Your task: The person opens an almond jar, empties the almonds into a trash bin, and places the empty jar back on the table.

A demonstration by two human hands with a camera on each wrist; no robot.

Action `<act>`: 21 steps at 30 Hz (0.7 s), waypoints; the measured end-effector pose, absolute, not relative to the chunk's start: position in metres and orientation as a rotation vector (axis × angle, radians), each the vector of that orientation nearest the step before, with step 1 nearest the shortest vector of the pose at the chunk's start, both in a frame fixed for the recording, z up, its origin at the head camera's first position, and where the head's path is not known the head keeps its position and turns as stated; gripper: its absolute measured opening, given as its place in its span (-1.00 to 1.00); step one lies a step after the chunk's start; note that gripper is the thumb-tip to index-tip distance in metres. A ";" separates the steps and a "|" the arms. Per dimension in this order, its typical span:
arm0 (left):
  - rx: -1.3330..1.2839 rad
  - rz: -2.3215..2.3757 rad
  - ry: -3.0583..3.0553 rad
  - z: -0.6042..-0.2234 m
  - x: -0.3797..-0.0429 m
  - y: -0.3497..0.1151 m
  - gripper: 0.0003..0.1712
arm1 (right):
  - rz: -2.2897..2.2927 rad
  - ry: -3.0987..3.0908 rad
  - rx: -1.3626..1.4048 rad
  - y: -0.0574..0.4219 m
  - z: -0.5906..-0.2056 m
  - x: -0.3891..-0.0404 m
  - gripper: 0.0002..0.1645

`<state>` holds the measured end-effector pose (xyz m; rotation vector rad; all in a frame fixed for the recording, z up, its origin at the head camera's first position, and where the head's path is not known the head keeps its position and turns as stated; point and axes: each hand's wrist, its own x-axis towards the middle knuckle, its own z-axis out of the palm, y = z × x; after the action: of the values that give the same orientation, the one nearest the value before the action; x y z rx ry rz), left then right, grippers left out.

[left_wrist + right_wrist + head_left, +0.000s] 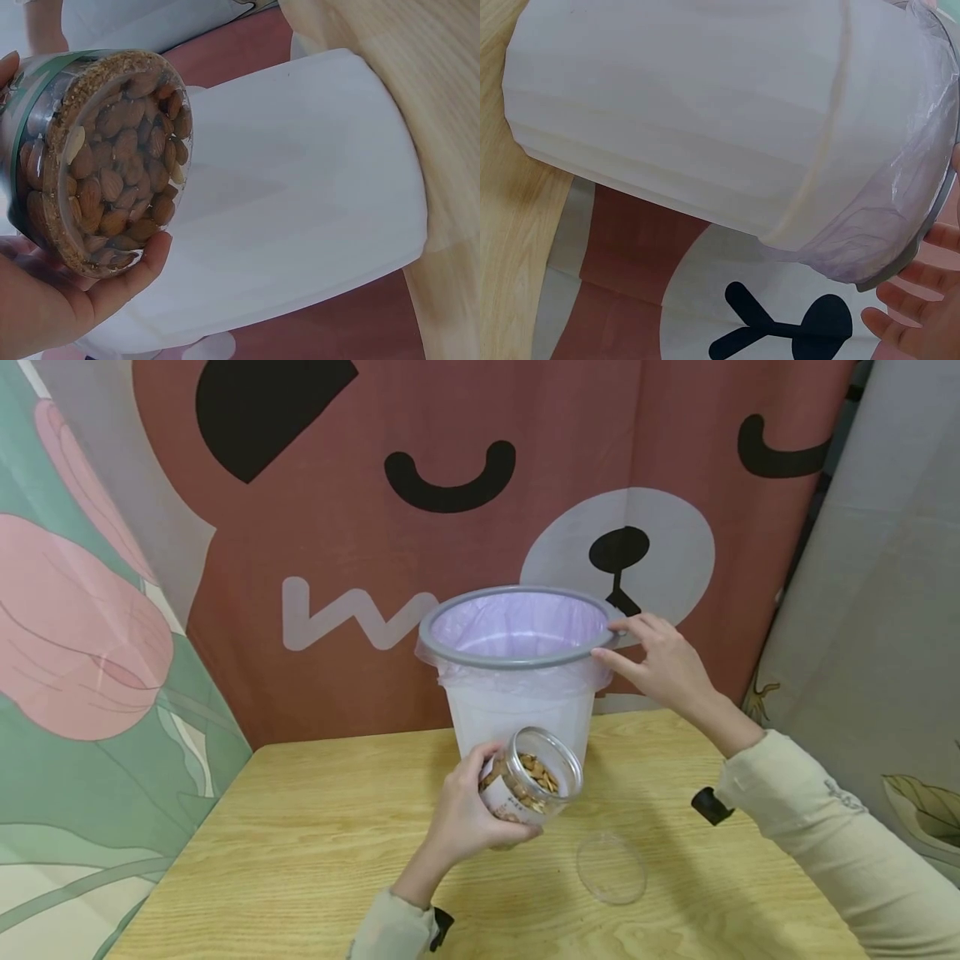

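In the head view my left hand [465, 806] grips a clear jar [517, 789] of almonds, its open mouth tilted up and to the right. The left wrist view shows the base of the almond jar [112, 161], with brown crumbs round its edge and the left thumb beneath. Behind it stands a white trash bin [517, 702] with a grey rim ring [517, 662] and a thin purple bag [487, 622] lining it. My right hand [667, 664] touches the right side of the rim; in the right wrist view its fingers [915, 304] are spread and fairly straight.
A clear round lid [611, 868] lies on the wooden table [315, 843], right of the jar. A reddish curtain [337, 527] with a bear face hangs just behind the bin. More patterned cloth stands at the left and right sides.
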<state>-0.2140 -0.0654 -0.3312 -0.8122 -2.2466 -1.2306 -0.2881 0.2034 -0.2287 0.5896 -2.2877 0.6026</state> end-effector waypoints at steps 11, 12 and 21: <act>-0.786 -1.208 -2.214 -0.321 -0.214 -0.069 -0.01 | 0.595 -2.265 0.605 0.203 -0.229 -0.288 -0.49; -0.786 -1.203 -2.211 -0.321 -0.214 -0.069 -0.01 | 0.595 -2.262 0.609 0.203 -0.229 -0.288 -0.49; -0.801 -1.164 -2.195 -0.313 -0.214 -0.069 0.00 | 0.607 -2.269 0.602 0.203 -0.229 -0.288 -0.49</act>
<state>-0.2142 -0.0685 -0.3128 -0.8013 -2.1947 -1.1642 -0.2875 0.2025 -0.2293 0.6024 -2.2693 0.6072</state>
